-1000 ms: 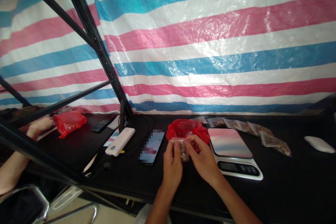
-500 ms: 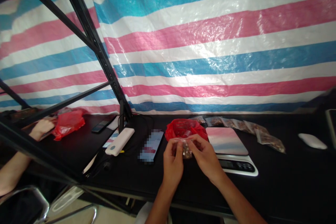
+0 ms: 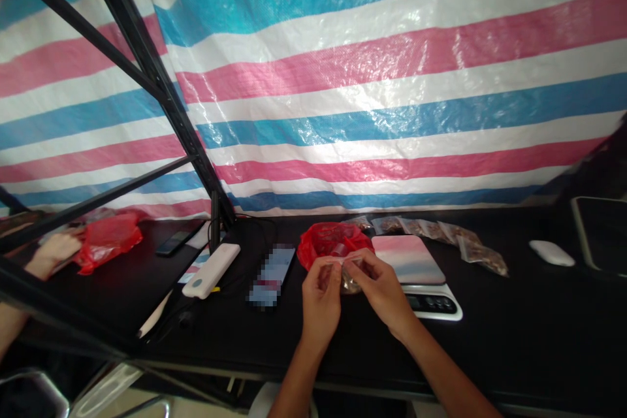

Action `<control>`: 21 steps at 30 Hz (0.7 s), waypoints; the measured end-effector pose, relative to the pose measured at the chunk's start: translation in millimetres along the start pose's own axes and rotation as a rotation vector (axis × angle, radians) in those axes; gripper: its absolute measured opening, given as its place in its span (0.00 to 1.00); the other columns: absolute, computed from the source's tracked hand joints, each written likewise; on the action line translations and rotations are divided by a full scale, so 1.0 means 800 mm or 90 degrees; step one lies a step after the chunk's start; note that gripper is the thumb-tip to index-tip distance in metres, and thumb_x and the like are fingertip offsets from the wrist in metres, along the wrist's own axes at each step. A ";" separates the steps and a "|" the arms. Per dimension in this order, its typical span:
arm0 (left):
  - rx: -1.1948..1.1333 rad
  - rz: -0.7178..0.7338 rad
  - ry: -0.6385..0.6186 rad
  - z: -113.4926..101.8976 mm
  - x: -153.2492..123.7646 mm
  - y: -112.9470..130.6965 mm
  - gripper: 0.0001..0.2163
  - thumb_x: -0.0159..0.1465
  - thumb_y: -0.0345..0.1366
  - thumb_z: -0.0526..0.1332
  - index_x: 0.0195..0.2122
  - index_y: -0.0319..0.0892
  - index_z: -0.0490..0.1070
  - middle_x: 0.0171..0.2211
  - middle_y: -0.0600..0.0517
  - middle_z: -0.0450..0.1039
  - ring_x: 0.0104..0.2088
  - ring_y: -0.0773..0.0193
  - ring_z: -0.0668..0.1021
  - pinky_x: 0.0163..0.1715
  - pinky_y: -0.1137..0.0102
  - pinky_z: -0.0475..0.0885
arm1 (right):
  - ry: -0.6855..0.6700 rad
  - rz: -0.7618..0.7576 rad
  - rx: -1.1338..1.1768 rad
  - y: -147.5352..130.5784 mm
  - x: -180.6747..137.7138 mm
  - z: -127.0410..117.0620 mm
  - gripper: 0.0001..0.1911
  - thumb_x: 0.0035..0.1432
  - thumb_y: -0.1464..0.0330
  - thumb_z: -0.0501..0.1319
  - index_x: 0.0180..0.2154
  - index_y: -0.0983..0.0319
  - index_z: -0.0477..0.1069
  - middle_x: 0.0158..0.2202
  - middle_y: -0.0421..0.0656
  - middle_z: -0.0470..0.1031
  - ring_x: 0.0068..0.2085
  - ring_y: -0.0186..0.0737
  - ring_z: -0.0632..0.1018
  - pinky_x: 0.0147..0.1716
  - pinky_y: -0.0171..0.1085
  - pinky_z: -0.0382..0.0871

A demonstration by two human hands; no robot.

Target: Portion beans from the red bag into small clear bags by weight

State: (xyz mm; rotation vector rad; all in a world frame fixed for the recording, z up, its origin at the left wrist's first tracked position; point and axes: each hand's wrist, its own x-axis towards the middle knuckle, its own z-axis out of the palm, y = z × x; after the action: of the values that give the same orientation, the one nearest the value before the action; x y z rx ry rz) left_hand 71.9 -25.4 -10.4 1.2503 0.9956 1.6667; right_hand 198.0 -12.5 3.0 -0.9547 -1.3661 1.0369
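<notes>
Between my two hands is a small clear zip bag [image 3: 349, 282] with brownish contents, its top edge pinched on both sides. My left hand [image 3: 321, 290] is closed on the left part of the edge, my right hand [image 3: 375, 284] on the right part. Just behind them lies an open red plastic bag [image 3: 323, 240], its front partly covered by my fingers. A white kitchen scale [image 3: 411, 261] with a shiny plate stands beside my right hand, with nothing on it. Several filled zip bags [image 3: 431, 230] lie in a row behind the scale.
Left of my hands are a phone [image 3: 272, 276] and a white power bank [image 3: 211, 270] with cables. A white mouse-like object [image 3: 551, 253] and a dark-screened device [image 3: 600, 235] are at right. Past the black metal frame [image 3: 169, 104], another person's hand [image 3: 59, 251] is by a red bag [image 3: 108, 241].
The view has turned slightly right, so the things on the table appear farther left. Both hands keep their pinch on the zip bag, with the fingers shifting only a little.
</notes>
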 end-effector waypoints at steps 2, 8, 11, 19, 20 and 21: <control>-0.009 -0.010 -0.025 0.004 -0.001 0.003 0.12 0.65 0.45 0.66 0.38 0.41 0.76 0.36 0.49 0.81 0.37 0.62 0.83 0.40 0.71 0.77 | 0.020 -0.006 0.006 0.001 0.000 -0.003 0.15 0.59 0.54 0.67 0.36 0.60 0.77 0.35 0.41 0.77 0.39 0.42 0.76 0.41 0.39 0.68; -0.019 -0.027 -0.026 0.011 -0.004 0.006 0.11 0.67 0.45 0.65 0.39 0.42 0.75 0.35 0.50 0.80 0.36 0.63 0.82 0.38 0.71 0.77 | -0.011 0.015 0.030 0.001 -0.001 -0.005 0.17 0.60 0.52 0.66 0.36 0.60 0.76 0.34 0.41 0.76 0.39 0.42 0.75 0.41 0.39 0.69; -0.013 -0.033 -0.020 0.011 -0.004 0.005 0.11 0.66 0.45 0.66 0.38 0.41 0.76 0.34 0.51 0.80 0.36 0.63 0.82 0.38 0.71 0.77 | -0.016 0.010 0.016 0.001 -0.002 -0.006 0.18 0.61 0.52 0.65 0.36 0.60 0.76 0.35 0.42 0.75 0.39 0.42 0.75 0.41 0.39 0.68; -0.045 -0.057 -0.021 0.009 -0.003 0.007 0.12 0.64 0.45 0.68 0.39 0.42 0.74 0.35 0.50 0.82 0.36 0.62 0.83 0.39 0.71 0.78 | 0.007 -0.038 -0.024 -0.002 -0.003 -0.011 0.14 0.62 0.54 0.64 0.34 0.59 0.76 0.34 0.41 0.73 0.37 0.41 0.74 0.39 0.39 0.67; -0.047 -0.058 -0.020 0.009 -0.003 0.008 0.12 0.64 0.46 0.68 0.39 0.42 0.74 0.35 0.50 0.82 0.36 0.62 0.83 0.39 0.71 0.78 | -0.001 -0.033 -0.020 -0.001 -0.002 -0.011 0.14 0.62 0.54 0.65 0.35 0.59 0.77 0.35 0.41 0.74 0.38 0.41 0.75 0.40 0.39 0.67; -0.048 -0.056 -0.018 0.008 -0.002 0.008 0.13 0.64 0.46 0.68 0.39 0.42 0.74 0.35 0.49 0.82 0.36 0.62 0.83 0.40 0.71 0.78 | -0.010 -0.027 -0.014 0.000 -0.001 -0.010 0.14 0.61 0.54 0.65 0.36 0.59 0.78 0.36 0.42 0.75 0.40 0.42 0.75 0.42 0.40 0.68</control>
State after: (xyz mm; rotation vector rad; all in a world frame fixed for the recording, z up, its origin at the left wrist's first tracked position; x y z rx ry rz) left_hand 77.8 -28.6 -3.9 1.1609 0.9483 1.5993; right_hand 205.7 -13.1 2.8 -0.9315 -1.4069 1.0005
